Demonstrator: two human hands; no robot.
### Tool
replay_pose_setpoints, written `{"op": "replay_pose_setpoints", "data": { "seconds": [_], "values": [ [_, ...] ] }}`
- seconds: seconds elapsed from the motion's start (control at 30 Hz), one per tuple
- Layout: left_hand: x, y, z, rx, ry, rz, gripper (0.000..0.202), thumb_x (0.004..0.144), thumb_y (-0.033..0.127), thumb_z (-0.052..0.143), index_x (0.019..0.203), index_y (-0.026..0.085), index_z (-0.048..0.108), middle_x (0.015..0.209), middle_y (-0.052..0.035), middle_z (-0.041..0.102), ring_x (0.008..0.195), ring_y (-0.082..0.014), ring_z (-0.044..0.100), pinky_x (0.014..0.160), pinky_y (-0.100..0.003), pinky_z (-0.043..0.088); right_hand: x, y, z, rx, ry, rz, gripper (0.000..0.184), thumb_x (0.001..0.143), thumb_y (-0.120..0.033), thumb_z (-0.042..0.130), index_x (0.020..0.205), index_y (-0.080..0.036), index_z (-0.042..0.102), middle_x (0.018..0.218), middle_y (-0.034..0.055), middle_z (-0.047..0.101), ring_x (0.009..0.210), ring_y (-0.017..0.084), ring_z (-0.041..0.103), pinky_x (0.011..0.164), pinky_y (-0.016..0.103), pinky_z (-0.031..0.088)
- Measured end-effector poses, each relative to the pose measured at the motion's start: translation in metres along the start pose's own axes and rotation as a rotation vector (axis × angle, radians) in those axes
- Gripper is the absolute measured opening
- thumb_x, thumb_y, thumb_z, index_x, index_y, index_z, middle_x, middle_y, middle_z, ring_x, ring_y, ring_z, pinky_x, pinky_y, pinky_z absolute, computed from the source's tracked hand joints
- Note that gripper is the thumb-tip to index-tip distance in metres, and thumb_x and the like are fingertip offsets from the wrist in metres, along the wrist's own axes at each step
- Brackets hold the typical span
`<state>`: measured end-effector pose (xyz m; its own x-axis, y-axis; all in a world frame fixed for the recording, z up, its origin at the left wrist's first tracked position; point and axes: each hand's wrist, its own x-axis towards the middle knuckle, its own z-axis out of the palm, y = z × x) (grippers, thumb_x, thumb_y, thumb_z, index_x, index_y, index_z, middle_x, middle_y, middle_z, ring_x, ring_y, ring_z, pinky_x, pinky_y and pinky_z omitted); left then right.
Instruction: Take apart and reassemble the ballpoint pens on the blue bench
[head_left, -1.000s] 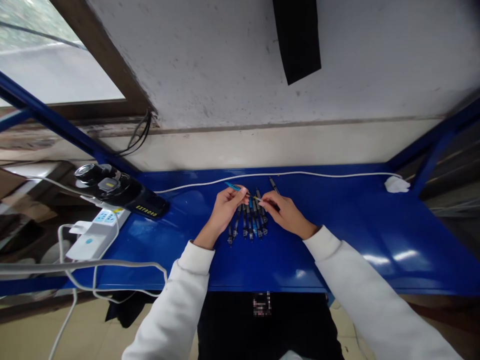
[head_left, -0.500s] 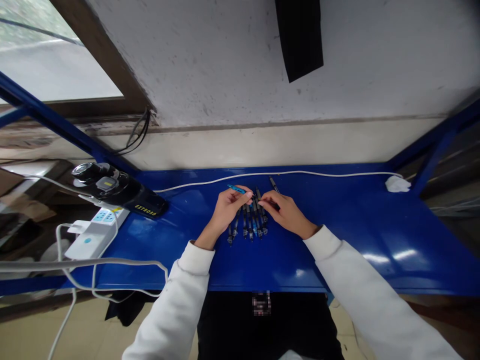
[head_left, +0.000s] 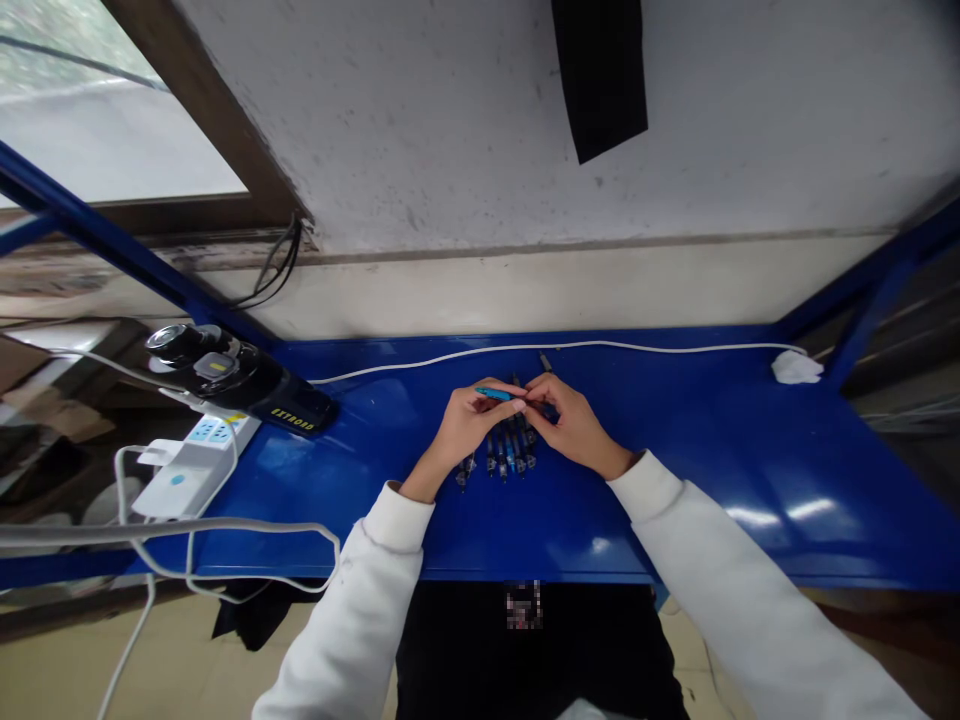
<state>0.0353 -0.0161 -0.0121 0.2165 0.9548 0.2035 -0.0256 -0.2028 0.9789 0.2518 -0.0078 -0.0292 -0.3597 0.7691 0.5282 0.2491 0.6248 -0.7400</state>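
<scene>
A blue pen lies across the fingers of my left hand, which is closed around it, its tip end pointing right. My right hand is closed in a pinch at that end, fingertips meeting those of the left; what it pinches is hidden between the fingers. Under and in front of both hands, several dark pens lie side by side on the blue table, their upper parts covered by my hands. One more pen lies behind my right hand, only its end showing.
To the left, a black bottle-like object marked EXTRORD leans by a white power strip. A white cable runs along the table's back to a white crumpled piece. Blue frame posts stand at both sides.
My left hand has moved right, bringing the blue pen up to my right hand. The fingertips of both hands now meet; my right hand has hardly moved.
</scene>
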Motion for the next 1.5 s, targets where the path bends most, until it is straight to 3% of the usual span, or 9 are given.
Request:
{"op": "replay_pose_setpoints", "data": {
  "seconds": [0.3,0.63,0.73,0.8,0.9,1.1,1.27,1.4,1.5],
  "values": [
    [-0.001,0.01,-0.001,0.021,0.031,0.016,0.022,0.091,0.042,0.095,0.107,0.027,0.093,0.109,-0.0095,0.083,0.093,-0.0234,0.076,0.08,-0.037,0.061,0.0,0.0,0.001,0.042,0.026,0.137,0.029,0.108,-0.053,0.075,0.109,-0.027,0.063,0.1,0.0058,0.074,0.086,0.023,0.071,0.078,0.039,0.059],
    [-0.001,0.012,-0.004,-0.054,0.056,-0.009,0.022,0.09,0.04,0.095,0.107,0.026,0.093,0.112,-0.0092,0.084,0.099,-0.0235,0.078,0.089,-0.037,0.062,0.002,-0.001,-0.006,-0.005,-0.096,0.075,0.023,0.117,-0.046,0.062,0.114,-0.026,0.073,0.098,0.0045,0.076,0.084,0.022,0.071,0.08,0.037,0.054],
    [-0.002,0.012,-0.004,-0.081,0.057,-0.022,0.022,0.089,0.039,0.096,0.107,0.026,0.093,0.113,-0.0088,0.084,0.1,-0.0234,0.078,0.092,-0.038,0.061,0.0,0.0,-0.004,0.003,-0.034,0.105,0.026,0.112,-0.05,0.07,0.122,-0.026,0.069,0.101,0.0045,0.077,0.087,0.022,0.073,0.079,0.036,0.055],
    [-0.002,0.012,-0.004,-0.083,0.064,-0.024,0.022,0.089,0.039,0.096,0.107,0.026,0.093,0.113,-0.0082,0.084,0.1,-0.0231,0.078,0.093,-0.037,0.061,0.0,-0.001,-0.004,-0.003,0.002,0.124,0.029,0.109,-0.053,0.073,0.115,-0.025,0.067,0.096,0.0034,0.075,0.082,0.021,0.071,0.074,0.034,0.053],
    [-0.002,0.012,-0.005,-0.068,0.075,-0.023,0.022,0.09,0.04,0.095,0.107,0.027,0.093,0.114,-0.008,0.085,0.1,-0.0233,0.078,0.093,-0.038,0.061,0.002,-0.005,-0.007,-0.022,-0.057,0.12,0.031,0.116,-0.053,0.062,0.102,-0.025,0.067,0.085,0.0016,0.071,0.072,0.019,0.065,0.069,0.033,0.05],
    [-0.002,0.01,-0.005,-0.114,0.088,-0.043,0.023,0.088,0.04,0.097,0.106,0.026,0.092,0.115,-0.0081,0.086,0.098,-0.0227,0.078,0.093,-0.039,0.062,0.001,-0.004,-0.007,-0.009,-0.017,0.119,0.03,0.11,-0.056,0.07,0.113,-0.026,0.067,0.093,0.0033,0.076,0.077,0.02,0.07,0.07,0.033,0.052],
    [-0.002,0.01,-0.004,-0.117,0.09,-0.044,0.025,0.088,0.043,0.097,0.106,0.026,0.092,0.116,-0.0087,0.086,0.1,-0.024,0.079,0.095,-0.041,0.064,0.002,-0.006,-0.009,-0.017,-0.1,0.118,0.037,0.118,-0.054,0.054,0.1,-0.025,0.069,0.084,0.002,0.073,0.073,0.019,0.068,0.07,0.033,0.051],
    [-0.003,0.01,-0.004,-0.14,0.087,-0.06,0.027,0.088,0.044,0.097,0.107,0.025,0.092,0.117,-0.0092,0.086,0.099,-0.0239,0.079,0.095,-0.041,0.063,0.002,-0.007,-0.009,0.013,-0.032,0.143,0.033,0.111,-0.059,0.067,0.111,-0.026,0.067,0.092,0.0033,0.077,0.077,0.02,0.071,0.069,0.032,0.053],
    [-0.003,0.009,-0.004,-0.147,0.089,-0.061,0.026,0.088,0.043,0.097,0.106,0.025,0.092,0.115,-0.0087,0.086,0.097,-0.023,0.078,0.095,-0.041,0.063,0.001,-0.007,-0.009,0.001,-0.072,0.149,0.039,0.116,-0.057,0.059,0.094,-0.025,0.065,0.081,0.0008,0.071,0.069,0.018,0.065,0.067,0.032,0.048]
  ]
}}
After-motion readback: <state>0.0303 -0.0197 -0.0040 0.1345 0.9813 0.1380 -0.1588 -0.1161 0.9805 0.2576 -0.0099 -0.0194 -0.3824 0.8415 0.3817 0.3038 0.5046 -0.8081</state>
